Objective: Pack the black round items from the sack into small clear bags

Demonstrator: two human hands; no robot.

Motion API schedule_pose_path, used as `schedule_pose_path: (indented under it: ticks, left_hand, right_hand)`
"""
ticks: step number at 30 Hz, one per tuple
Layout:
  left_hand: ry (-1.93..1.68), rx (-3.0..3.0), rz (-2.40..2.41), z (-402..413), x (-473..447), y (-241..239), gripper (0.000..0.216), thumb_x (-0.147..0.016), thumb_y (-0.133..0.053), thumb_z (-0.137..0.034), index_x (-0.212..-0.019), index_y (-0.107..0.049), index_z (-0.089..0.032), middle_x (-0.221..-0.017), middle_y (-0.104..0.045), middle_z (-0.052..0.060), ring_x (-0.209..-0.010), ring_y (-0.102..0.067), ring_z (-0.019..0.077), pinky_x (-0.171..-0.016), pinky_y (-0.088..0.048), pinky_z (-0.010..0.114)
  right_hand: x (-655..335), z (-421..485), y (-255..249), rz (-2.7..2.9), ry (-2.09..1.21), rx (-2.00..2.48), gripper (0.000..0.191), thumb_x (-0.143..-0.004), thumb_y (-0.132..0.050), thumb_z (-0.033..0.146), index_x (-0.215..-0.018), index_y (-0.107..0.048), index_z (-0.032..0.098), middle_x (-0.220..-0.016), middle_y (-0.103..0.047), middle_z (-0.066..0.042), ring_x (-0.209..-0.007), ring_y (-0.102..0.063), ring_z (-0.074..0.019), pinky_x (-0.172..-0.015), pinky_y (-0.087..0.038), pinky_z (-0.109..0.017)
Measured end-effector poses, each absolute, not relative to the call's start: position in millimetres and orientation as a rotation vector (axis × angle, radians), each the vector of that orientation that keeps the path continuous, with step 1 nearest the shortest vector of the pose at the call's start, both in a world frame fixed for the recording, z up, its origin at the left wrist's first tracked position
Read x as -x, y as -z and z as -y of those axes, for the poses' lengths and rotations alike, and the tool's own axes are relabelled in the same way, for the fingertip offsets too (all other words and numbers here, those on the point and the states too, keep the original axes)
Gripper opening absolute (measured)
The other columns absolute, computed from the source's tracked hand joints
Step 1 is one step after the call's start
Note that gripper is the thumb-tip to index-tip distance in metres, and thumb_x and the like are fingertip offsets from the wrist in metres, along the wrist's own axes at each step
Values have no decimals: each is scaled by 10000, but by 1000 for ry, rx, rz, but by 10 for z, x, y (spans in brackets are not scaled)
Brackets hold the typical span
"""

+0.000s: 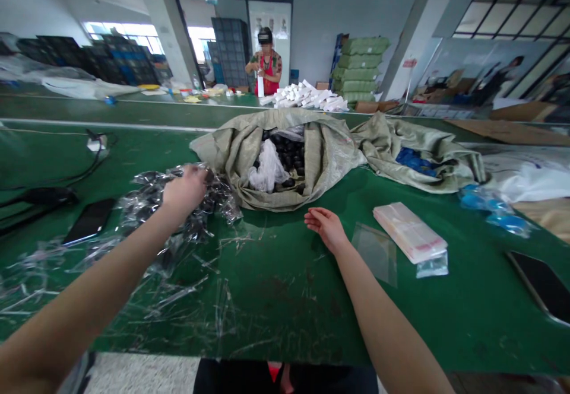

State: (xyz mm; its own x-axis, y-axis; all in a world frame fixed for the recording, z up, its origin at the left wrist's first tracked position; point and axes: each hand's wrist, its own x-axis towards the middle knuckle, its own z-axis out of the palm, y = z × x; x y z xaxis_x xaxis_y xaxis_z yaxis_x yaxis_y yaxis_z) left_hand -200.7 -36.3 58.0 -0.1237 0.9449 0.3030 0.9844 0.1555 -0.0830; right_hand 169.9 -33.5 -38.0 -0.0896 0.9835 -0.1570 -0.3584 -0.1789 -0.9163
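My left hand is over a pile of dark pieces in clear plastic bags, its fingers curled. Something dark shows at its fingertips, too blurred to name. On the green table, my right hand hovers or rests with nothing in it, fingers stretched forward and slightly bent. Just ahead of it lies an open woven sack with black rounded pieces and a crumpled white plastic bag inside. A flat clear bag lies to the right of this hand, beside a stack of clear bags.
Plastic strips litter the front left, near a phone and a black cable. Another phone lies at the right. A second sack holds blue pieces. Across the table, a person stands by white boxes.
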Motion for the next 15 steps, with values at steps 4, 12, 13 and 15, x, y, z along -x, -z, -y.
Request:
schedule_pose_path:
  ticks: [4,12,13,15]
  left_hand:
    - [-178,2013,2129,324,1904,-329,401,-910,-386,-362,-1158,-626,-157,-1249,-575,185,-924,-663,336,-774,-509,438]
    - [-122,2244,1893,352,1460,-181,475,-879,-444,-542,-1142,-635,-196,-1227,-585,165,-954,-663,330,-765,-519,401]
    - [-166,2267,1886,342,1465,-170,389,-879,-479,-457,-1128,-643,-206,-1220,-591,158,-947,-668,320,-770,-516,396]
    - [-275,2262,1928,301,1525,-163,282,-847,-519,-287,-1066,-671,-194,-1178,-616,161,-944,-672,323,-785,-512,408]
  right_hand:
    - [-1673,365,394,922,-1538,1041,179,-734,-741,294,-843,-673,169,-746,-721,-45,-640,-673,-129,-580,-530,-225]
    - [-1704,367,409,924,-1513,1059,237,-687,-765,334,-830,-673,169,-689,-695,-24,-586,-638,-114,-562,-515,-225]
    - [-1709,366,405,925,-1508,1060,242,-679,-769,339,-825,-674,171,-679,-689,-21,-579,-631,-112,-560,-512,-226]
    - [-1718,362,397,931,-1489,1060,258,-661,-776,351,-818,-675,174,-666,-679,-14,-570,-616,-109,-557,-505,-228]
